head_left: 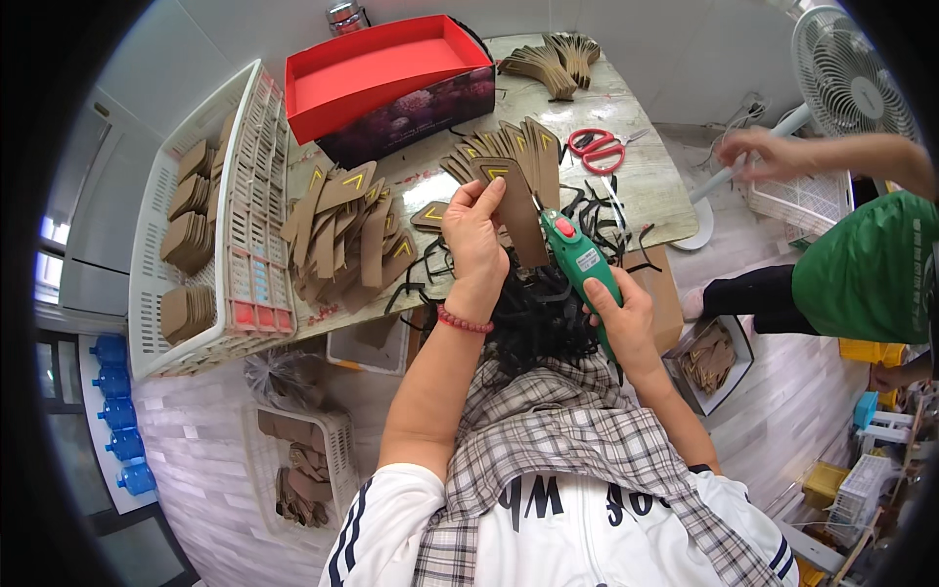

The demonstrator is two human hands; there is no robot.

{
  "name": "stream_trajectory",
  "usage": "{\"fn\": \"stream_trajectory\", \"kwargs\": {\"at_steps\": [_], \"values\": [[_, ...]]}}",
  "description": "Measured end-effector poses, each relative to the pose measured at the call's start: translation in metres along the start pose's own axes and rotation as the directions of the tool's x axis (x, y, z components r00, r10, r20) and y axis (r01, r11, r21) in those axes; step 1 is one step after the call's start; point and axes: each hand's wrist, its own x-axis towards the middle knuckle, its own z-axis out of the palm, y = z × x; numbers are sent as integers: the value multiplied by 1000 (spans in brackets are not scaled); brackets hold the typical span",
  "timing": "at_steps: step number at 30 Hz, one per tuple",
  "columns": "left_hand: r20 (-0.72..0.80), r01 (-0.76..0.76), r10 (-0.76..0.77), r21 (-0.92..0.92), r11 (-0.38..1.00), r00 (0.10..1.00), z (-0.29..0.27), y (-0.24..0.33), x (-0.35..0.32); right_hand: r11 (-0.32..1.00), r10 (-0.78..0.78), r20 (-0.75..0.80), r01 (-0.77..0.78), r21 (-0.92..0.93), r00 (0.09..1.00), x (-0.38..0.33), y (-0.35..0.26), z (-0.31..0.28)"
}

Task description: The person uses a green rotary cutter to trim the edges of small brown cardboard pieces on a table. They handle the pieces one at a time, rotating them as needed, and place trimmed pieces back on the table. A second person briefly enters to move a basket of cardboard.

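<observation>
Brown card tag (515,217) pinched by left hand (476,235); right hand (620,315) grips green glue gun (579,262), seemingly touching its edge.

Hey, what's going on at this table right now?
A person seated at a wooden table holds a brown cardboard tag up in the left hand and grips a green glue gun in the right hand, its nozzle at the tag's edge. More tags lie fanned in piles on the table, beside red scissors, a red box and a white basket of stacked tags. Black cords are heaped in the lap. Another person in green reaches toward a fan.
</observation>
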Motion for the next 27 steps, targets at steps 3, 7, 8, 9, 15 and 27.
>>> {"fn": "stream_trajectory", "kwargs": {"at_steps": [3, 7, 8, 9, 15, 27], "values": [[-36, 9, -9, 4, 1000, 999, 7, -4, -6, 1000, 0, -12, 0, 4, 1000, 0, -2, 0], [-32, 20, -20, 1, 1000, 999, 6, -10, -10, 1000, -11, -18, 11, 18, 1000, 1, 2, -1], [-29, 24, -24, -2, 1000, 999, 6, -11, -10, 1000, -11, -17, 12, 19, 1000, 1, 2, -1], [-26, 28, -28, -5, 1000, 999, 5, -12, -11, 1000, -12, -15, 12, 20, 1000, 2, 2, -2], [2, 92, -92, 23, 996, 996, 4, -16, -16, 999, -2, -5, 2, 39, 1000, 1, -2, -3], [8, 54, -55, 20, 998, 998, 4, -15, -17, 999, 34, 17, -34, -10, 999, -3, 1, -10]]}}
